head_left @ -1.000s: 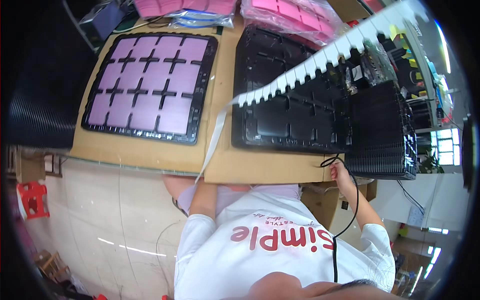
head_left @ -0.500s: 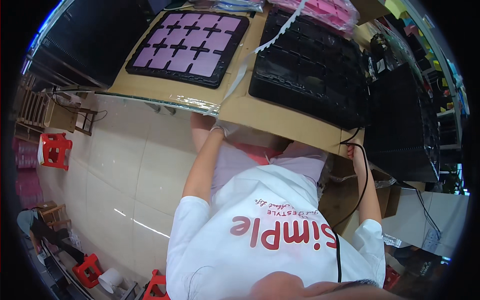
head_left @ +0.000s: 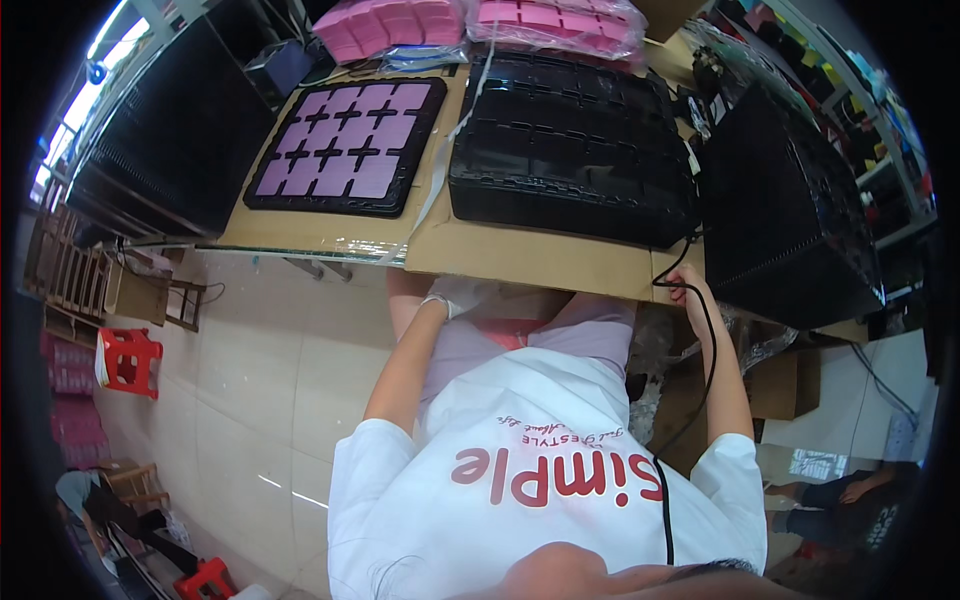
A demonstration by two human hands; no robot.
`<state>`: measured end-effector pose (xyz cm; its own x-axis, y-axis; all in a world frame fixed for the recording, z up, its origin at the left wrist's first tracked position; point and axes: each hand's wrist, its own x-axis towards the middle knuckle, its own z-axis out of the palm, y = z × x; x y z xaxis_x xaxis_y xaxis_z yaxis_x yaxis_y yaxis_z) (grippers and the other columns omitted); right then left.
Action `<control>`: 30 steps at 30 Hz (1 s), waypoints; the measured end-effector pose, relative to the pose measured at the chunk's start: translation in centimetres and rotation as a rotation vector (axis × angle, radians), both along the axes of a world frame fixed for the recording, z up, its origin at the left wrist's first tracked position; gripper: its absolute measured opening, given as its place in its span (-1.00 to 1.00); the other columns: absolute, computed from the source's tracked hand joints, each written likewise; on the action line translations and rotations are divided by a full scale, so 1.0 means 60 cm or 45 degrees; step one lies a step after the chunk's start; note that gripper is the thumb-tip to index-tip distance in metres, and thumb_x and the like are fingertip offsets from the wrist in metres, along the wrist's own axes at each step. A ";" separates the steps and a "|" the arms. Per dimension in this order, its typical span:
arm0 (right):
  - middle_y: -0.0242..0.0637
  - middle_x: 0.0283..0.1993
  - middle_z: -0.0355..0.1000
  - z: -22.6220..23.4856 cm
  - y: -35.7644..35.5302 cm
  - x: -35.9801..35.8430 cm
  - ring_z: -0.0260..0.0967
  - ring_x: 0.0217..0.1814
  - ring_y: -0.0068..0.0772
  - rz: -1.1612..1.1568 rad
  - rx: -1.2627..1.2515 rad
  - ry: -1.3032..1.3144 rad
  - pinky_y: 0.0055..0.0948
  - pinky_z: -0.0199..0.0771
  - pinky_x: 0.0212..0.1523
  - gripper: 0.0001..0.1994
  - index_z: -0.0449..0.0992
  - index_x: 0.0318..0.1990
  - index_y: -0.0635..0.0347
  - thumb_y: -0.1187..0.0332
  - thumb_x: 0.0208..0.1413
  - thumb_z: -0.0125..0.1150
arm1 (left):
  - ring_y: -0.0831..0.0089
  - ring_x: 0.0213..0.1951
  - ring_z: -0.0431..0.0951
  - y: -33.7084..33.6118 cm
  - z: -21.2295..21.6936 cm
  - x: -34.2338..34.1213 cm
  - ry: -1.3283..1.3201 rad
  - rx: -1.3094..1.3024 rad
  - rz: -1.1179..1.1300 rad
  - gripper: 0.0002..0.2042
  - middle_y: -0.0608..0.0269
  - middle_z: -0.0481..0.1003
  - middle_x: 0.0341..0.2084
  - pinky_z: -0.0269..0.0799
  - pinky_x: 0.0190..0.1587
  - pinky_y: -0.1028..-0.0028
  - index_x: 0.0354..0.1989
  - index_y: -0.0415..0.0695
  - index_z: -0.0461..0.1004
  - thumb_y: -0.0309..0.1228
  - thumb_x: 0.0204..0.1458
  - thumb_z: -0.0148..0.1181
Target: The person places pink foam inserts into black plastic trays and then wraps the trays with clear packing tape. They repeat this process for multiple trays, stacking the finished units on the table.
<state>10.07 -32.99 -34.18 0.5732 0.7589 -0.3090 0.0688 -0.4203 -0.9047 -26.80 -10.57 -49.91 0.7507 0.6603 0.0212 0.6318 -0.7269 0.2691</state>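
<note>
My left hand (head_left: 462, 296) rests low at the table's front edge, over my lap. It looks covered in something white, perhaps a glove, and its fingers are hidden. My right hand (head_left: 686, 284) is at the right end of the cardboard-covered edge (head_left: 560, 270), fingers curled closed. A black cable (head_left: 712, 350) passes across that hand and runs down over my shirt; whether the fingers grip it is unclear. On the table lies a black tray (head_left: 428, 150) filled with pink-purple squares. Right of it is a stack of empty-looking black trays (head_left: 570, 150).
Tall black stacks stand at the left (head_left: 165, 140) and right (head_left: 790, 200). Bagged pink pieces (head_left: 560, 25) lie behind the trays. A white strip (head_left: 436, 185) hangs over the front edge. A red stool (head_left: 130, 362) stands on the floor; another person (head_left: 110, 510) is at lower left.
The view has tilted upward and shows more of the table's back. Both hands keep nearly the same places at the table edge.
</note>
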 end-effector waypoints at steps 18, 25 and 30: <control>-0.52 -0.43 0.28 -0.005 -0.011 0.008 0.20 -0.40 -0.71 0.211 0.136 0.067 -0.71 0.18 -0.37 -0.77 0.39 -0.35 0.08 0.26 0.22 -0.21 | 0.32 -0.31 0.59 -0.116 0.315 -0.023 -0.109 -1.121 -0.290 -0.62 0.10 0.57 -0.33 0.48 -0.19 0.40 -0.26 -0.20 0.58 -0.08 0.09 0.10; -0.47 -0.32 0.34 -0.006 -0.020 0.026 0.25 -0.35 -0.68 0.312 0.101 0.226 -0.64 0.26 -0.31 -0.79 0.38 -0.30 0.10 0.21 0.21 -0.13 | 0.67 -0.42 0.28 0.116 0.461 0.000 -1.342 -0.398 0.366 -0.45 0.22 0.39 0.06 0.32 -0.27 0.62 0.25 -0.17 0.18 -0.31 0.11 0.18; -0.26 -0.32 0.44 0.067 -0.025 0.056 0.47 -0.23 -0.36 0.731 0.018 0.121 -0.37 0.45 -0.16 -0.80 0.41 -0.23 0.24 0.31 0.21 -0.09 | 0.73 -0.41 0.25 0.222 0.515 0.059 -0.759 -1.133 -0.099 -0.30 0.34 0.33 0.15 0.23 -0.33 0.71 0.36 -0.10 0.03 -0.27 0.08 0.22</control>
<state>13.45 -34.50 -30.13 0.0388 0.9443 -0.3268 0.2005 -0.3277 -0.9233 -23.24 2.75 -19.00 0.8190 0.5699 -0.0673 0.1843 -0.1503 0.9713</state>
